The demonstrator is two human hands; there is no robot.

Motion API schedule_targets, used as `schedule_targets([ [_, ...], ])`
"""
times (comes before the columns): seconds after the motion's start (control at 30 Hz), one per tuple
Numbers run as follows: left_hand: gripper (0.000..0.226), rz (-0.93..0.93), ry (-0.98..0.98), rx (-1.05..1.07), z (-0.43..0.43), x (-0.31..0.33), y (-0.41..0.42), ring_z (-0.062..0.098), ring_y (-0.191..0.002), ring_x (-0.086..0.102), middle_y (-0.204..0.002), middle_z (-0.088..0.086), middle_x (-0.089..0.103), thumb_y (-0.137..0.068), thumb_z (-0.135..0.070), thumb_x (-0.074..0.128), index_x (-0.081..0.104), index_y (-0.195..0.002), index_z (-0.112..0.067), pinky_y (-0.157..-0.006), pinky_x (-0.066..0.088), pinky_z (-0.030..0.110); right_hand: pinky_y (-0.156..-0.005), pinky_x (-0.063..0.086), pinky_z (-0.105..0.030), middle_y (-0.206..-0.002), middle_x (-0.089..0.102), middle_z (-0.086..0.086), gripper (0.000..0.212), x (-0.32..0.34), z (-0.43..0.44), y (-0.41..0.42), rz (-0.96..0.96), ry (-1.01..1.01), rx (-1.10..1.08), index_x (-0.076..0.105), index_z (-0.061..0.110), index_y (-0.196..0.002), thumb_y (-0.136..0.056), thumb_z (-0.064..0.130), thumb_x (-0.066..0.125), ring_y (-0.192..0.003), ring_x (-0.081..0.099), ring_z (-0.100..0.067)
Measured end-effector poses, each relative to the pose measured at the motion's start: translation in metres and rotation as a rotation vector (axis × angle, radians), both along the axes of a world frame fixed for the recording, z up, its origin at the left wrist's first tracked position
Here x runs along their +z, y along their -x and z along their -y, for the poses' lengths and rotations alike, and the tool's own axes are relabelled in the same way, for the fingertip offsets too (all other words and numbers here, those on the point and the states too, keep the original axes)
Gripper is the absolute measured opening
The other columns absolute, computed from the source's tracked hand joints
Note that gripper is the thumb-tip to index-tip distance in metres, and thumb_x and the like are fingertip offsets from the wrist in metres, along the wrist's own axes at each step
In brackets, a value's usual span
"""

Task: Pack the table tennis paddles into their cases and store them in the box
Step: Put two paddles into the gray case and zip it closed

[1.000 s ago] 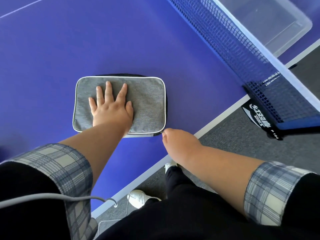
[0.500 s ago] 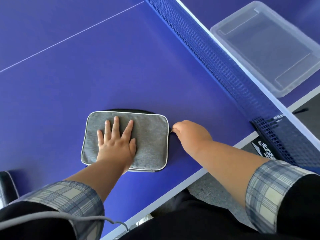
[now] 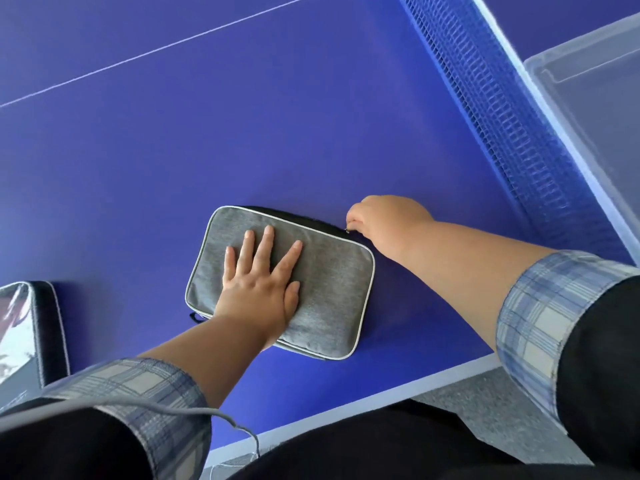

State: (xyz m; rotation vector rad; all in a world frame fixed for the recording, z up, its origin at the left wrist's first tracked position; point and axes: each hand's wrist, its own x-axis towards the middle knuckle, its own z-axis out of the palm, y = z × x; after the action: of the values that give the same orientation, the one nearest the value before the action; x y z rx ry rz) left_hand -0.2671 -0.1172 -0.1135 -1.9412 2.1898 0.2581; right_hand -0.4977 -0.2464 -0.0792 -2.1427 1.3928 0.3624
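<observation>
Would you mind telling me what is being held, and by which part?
The right hand pinches the grey case by its zipper pull at the far right corner; the left hand only presses flat on top.

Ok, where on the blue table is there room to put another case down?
Most room: the bare table beyond the grey case, between the white line and the net. A smaller gap lies between it and the second case at the left. Crowded by the right hand pinching the zip pull.
</observation>
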Motion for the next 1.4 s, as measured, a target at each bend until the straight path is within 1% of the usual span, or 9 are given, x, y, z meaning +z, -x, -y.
schedule_targets([
  [0.37, 0.063, -0.072, -0.077, 0.18, 0.0, -0.001, 0.024, 0.032, -0.148, -0.016, -0.164, 0.004, -0.011, -0.091, -0.06, 0.004, -0.011, -0.15, -0.045, -0.118, -0.008, 0.057, -0.07, 0.046, -0.037, -0.108, 0.065, -0.002, 0.025, -0.004, 0.028, -0.051, -0.007, 0.041, 0.108, 0.067, 0.022, -0.116, -0.105, 0.027, 0.045, -0.092, 0.063, -0.029],
  [0.57, 0.06, -0.106, -0.18, 0.309, 0.008, 0.009, 0.05, 0.03, -0.148, -0.016, -0.163, 0.0, -0.02, -0.095, -0.062, 0.01, -0.017, -0.147, -0.051, -0.116, 0.002, 0.054, -0.097, 0.044, -0.044, -0.134, 0.058, -0.004, 0.032, -0.002, 0.003, -0.044, 0.117, 0.175, -0.26, 0.058, 0.02, -0.133, -0.103, 0.026, 0.049, -0.119, 0.055, -0.03],
  [0.67, 0.083, -0.04, -0.305, 0.287, 0.021, 0.025, 0.054, 0.032, -0.145, -0.002, -0.161, 0.004, -0.021, -0.093, -0.057, 0.044, -0.021, -0.145, -0.051, -0.106, 0.019, 0.053, -0.117, 0.027, -0.048, -0.155, 0.042, -0.003, 0.045, 0.004, -0.035, -0.061, 0.224, 0.282, -0.388, 0.046, 0.02, -0.146, -0.101, 0.021, 0.05, -0.143, 0.036, -0.026],
  [0.77, 0.109, -0.063, -0.385, 0.276, 0.039, 0.039, 0.047, 0.031, -0.135, 0.017, -0.155, 0.005, -0.002, -0.077, -0.034, 0.071, -0.009, -0.149, -0.049, -0.097, 0.038, 0.047, -0.123, 0.009, -0.05, -0.168, 0.016, -0.003, 0.056, 0.003, -0.074, -0.081, 0.19, 0.232, -0.452, 0.028, 0.023, -0.156, -0.103, 0.026, 0.045, -0.155, 0.011, -0.023],
  [0.9, 0.057, -0.425, -0.305, 0.346, 0.062, 0.048, 0.014, 0.023, -0.11, 0.051, -0.143, 0.004, 0.033, -0.093, -0.027, 0.055, 0.038, -0.146, -0.035, -0.087, 0.05, 0.036, -0.124, -0.001, -0.053, -0.17, -0.009, -0.002, 0.073, -0.01, -0.101, -0.106, 0.118, 0.183, -0.492, 0.01, 0.02, -0.161, -0.1, 0.036, 0.046, -0.156, -0.008, -0.021],
  [1.03, 0.032, -0.521, -0.277, 0.536, 0.083, 0.045, -0.014, 0.023, -0.089, 0.058, -0.109, -0.003, 0.06, -0.099, -0.023, 0.038, 0.053, -0.127, -0.027, -0.07, 0.047, 0.033, -0.121, -0.002, -0.061, -0.17, 0.001, -0.012, 0.098, -0.02, -0.11, -0.13, -0.083, 0.218, -0.431, 0.005, 0.014, -0.16, -0.086, 0.076, 0.023, -0.156, -0.003, -0.031],
  [1.17, 0.022, -0.411, -0.263, 0.232, 0.113, 0.043, -0.023, 0.024, -0.084, 0.063, -0.101, -0.004, 0.062, -0.099, -0.023, 0.042, 0.059, -0.112, -0.027, -0.069, 0.053, 0.037, -0.117, 0.001, -0.068, -0.169, 0.013, -0.009, 0.093, -0.025, -0.115, -0.136, -0.143, 0.293, -0.366, 0.016, 0.029, -0.16, -0.083, 0.081, 0.015, -0.155, 0.006, -0.036],
  [1.27, 0.033, -0.317, -0.281, -0.107, 0.152, 0.037, -0.011, 0.022, -0.096, 0.058, -0.116, -0.004, 0.053, -0.1, -0.021, 0.044, 0.057, -0.126, -0.038, -0.077, 0.054, 0.04, -0.117, 0.008, -0.069, -0.165, 0.027, -0.006, 0.08, -0.027, -0.117, -0.139, -0.115, 0.316, -0.362, 0.031, 0.035, -0.155, -0.088, 0.077, 0.025, -0.153, 0.019, -0.034],
  [1.4, 0.062, -0.121, -0.42, -0.61, 0.179, 0.032, 0.015, 0.022, -0.106, 0.054, -0.119, -0.008, 0.045, -0.095, -0.011, 0.048, 0.041, -0.141, -0.052, -0.075, 0.049, 0.039, -0.115, 0.011, -0.071, -0.166, 0.026, -0.006, 0.08, -0.029, -0.116, -0.14, -0.103, 0.323, -0.389, 0.025, 0.039, -0.156, -0.086, 0.078, 0.029, -0.151, 0.023, -0.038],
])
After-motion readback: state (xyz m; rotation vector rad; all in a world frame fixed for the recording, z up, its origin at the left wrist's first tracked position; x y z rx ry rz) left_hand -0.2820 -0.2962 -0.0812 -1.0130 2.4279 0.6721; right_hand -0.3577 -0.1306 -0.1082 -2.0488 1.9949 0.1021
